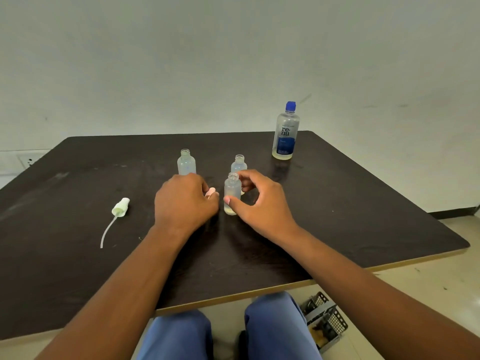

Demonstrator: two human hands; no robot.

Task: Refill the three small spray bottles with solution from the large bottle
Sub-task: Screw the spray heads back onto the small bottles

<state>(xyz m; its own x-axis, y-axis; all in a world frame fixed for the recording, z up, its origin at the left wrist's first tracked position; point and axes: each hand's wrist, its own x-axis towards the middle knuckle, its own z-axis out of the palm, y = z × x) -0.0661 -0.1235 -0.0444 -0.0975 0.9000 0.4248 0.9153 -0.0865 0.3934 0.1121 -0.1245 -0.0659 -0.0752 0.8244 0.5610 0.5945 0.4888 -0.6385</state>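
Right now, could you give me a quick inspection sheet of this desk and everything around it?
Surface: dark table, smudged, with a light edge.
Job's things: three small bottles, all uncapped: near one, far right, far left; large bottle upright, blue cap on, back right.
Clutter: white spray head with tube, lying at left.
Hands: right hand holds the near bottle; left hand grips a pink spray head.
Cables: nothing seen.
Surroundings: plain wall, wall socket at left, mesh baskets on the floor.
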